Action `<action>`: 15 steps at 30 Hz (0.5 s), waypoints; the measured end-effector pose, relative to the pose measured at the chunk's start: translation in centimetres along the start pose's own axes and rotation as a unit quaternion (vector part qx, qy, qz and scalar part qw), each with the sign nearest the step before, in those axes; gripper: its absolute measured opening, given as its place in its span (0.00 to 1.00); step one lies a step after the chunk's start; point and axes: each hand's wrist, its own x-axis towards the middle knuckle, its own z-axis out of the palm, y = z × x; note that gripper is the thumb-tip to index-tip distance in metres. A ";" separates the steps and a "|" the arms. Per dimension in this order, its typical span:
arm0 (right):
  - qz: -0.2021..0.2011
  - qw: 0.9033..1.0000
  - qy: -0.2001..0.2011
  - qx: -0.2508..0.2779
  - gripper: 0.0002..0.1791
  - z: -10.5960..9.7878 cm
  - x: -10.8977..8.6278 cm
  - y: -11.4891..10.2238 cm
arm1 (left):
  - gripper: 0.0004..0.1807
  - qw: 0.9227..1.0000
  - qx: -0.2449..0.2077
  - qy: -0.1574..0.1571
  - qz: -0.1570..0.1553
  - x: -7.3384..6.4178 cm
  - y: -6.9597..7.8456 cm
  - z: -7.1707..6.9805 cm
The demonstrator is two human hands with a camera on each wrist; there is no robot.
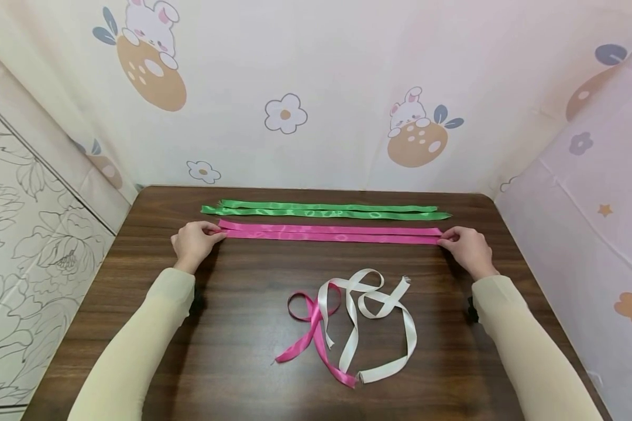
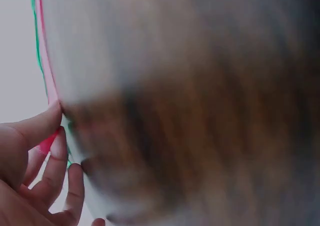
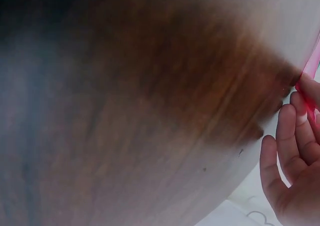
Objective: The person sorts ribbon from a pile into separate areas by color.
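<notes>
A pink ribbon (image 1: 316, 237) stretches straight across the table between my hands. My left hand (image 1: 193, 242) pinches its left end between thumb and index finger; in the left wrist view the pink end (image 2: 46, 145) shows behind the thumb, the other fingers loosely bent. At the opposite end, my right hand (image 1: 470, 251) pinches the same ribbon, its end partly covered by the fingers. Just beyond it, almost parallel, lies a second pink ribbon (image 1: 316, 228). Two green ribbons (image 1: 295, 213) lie flat and nearly side by side farther back.
Nearer the front of the brown wooden table (image 1: 232, 327), a looped pink ribbon (image 1: 316, 318) lies tangled with loose white ribbons (image 1: 411, 333). Behind the table hangs a printed curtain (image 1: 337, 117) with rabbits and flowers, and another patterned sheet (image 1: 26, 263) borders the left side.
</notes>
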 end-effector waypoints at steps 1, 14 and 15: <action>0.001 1.000 0.000 -0.002 0.22 0.0 0.1 0.0 | 0.18 1.000 0.004 -0.002 -0.005 0.1 0.0 -0.1; 0.006 1.000 -0.006 -0.008 0.32 -0.2 0.4 0.3 | 0.23 0.998 0.022 -0.031 -0.042 0.5 -0.6 -1.1; 0.006 1.000 -0.007 -0.008 0.32 -0.2 0.4 0.3 | 0.23 0.998 0.020 -0.031 -0.043 0.5 -0.6 -1.1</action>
